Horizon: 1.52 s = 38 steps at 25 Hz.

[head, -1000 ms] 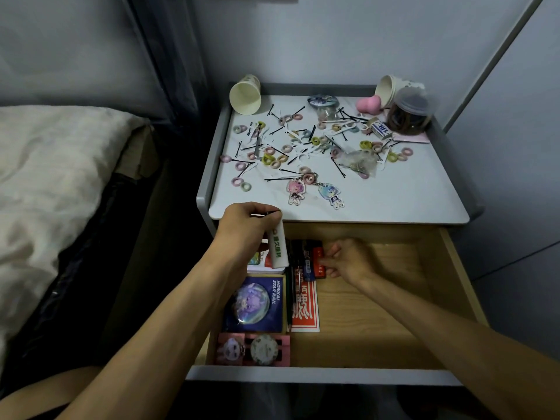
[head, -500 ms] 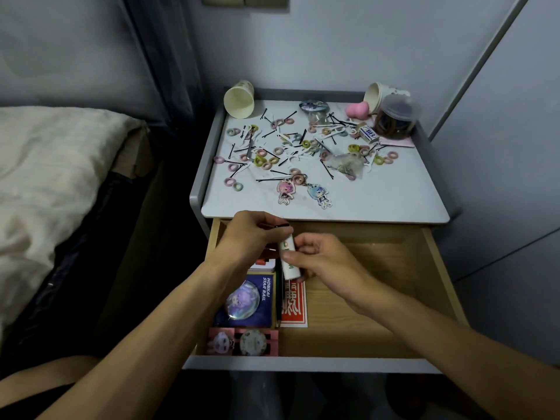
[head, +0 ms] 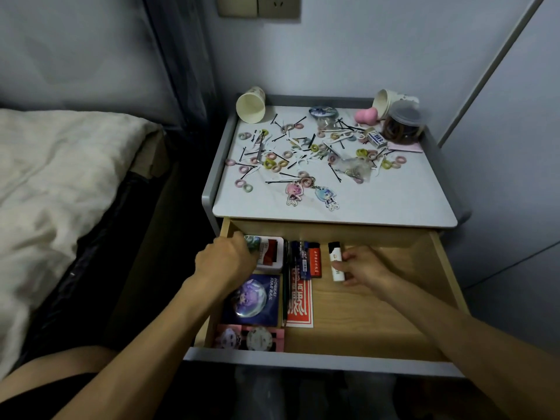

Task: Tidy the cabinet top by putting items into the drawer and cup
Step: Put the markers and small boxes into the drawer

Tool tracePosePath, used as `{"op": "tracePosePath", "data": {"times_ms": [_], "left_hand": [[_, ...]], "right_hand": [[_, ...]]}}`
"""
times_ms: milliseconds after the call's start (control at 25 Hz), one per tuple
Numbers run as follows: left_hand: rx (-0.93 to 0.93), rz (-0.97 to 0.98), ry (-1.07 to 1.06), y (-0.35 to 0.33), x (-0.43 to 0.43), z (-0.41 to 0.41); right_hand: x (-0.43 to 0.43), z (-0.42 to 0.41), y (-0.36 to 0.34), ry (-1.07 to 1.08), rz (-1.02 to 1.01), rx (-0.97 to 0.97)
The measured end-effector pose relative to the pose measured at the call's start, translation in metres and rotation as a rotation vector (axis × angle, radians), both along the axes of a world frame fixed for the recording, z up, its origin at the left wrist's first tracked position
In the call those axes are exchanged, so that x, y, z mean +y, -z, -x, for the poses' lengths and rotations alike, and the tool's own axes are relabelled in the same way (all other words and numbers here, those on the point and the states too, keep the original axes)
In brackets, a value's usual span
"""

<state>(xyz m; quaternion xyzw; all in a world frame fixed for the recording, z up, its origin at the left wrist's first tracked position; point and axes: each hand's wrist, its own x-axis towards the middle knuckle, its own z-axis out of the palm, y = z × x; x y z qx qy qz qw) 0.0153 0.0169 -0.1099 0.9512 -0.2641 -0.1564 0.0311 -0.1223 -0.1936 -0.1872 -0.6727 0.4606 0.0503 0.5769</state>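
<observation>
The wooden drawer (head: 378, 322) stands pulled out below the white cabinet top (head: 394, 204). My right hand (head: 360, 265) pinches a white lighter (head: 335, 262) lying on the drawer floor, right of an orange lighter (head: 315, 262) and dark pens (head: 298, 259). My left hand (head: 225, 262) is inside the drawer's back left corner, fingers curled on a small card or packet (head: 253, 242) over a white box (head: 272, 253). Hair ties, bobby pins and two acrylic keychains (head: 312, 194) litter the top. A paper cup (head: 251, 106) lies tipped over at the back left.
A second tipped cup (head: 386, 103), a pink sponge (head: 366, 115), a clear jar of hair bands (head: 401, 125) and a small eraser box (head: 375, 137) sit at the back right. Cards and badges fill the drawer's left side (head: 251, 301). A bed (head: 60, 189) lies left.
My right hand took the white lighter from my left hand and carried it right, down onto the drawer floor. My left hand dropped into the drawer's back left corner.
</observation>
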Motion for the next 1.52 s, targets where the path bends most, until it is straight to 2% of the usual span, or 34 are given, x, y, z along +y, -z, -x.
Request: {"op": "tracePosePath", "data": {"times_ms": [160,400,760,840,960,1000,1080,1320,1520], "left_hand": [[-0.119,-0.047,0.068,0.003,-0.005,-0.001],[-0.150,-0.047,0.082,0.002,-0.009,-0.008],[-0.186,-0.011,0.072,-0.008,-0.016,-0.002],[-0.107,0.095,0.114,-0.015,-0.022,0.000],[0.289,0.376,0.211,-0.033,-0.033,0.005],[0.359,0.439,0.224,-0.040,-0.037,0.007],[0.346,0.519,0.217,-0.052,-0.044,0.007],[0.245,0.627,0.189,-0.083,-0.079,-0.012],[0.151,0.583,0.150,-0.071,-0.111,-0.047]], "right_hand": [[-0.004,-0.018,0.023,0.032,0.030,0.020],[-0.001,-0.022,0.039,-0.001,0.267,-0.004],[0.000,-0.014,0.030,-0.004,0.217,-0.043],[-0.002,-0.008,0.017,-0.023,0.216,-0.037],[-0.006,0.009,-0.027,-0.159,0.131,-0.084],[-0.006,0.015,-0.046,-0.242,0.111,-0.110],[-0.010,0.021,-0.081,-0.363,0.126,-0.185],[-0.058,-0.007,-0.130,-0.346,0.386,-0.289],[-0.112,-0.049,-0.119,-0.353,0.772,-0.186]]}}
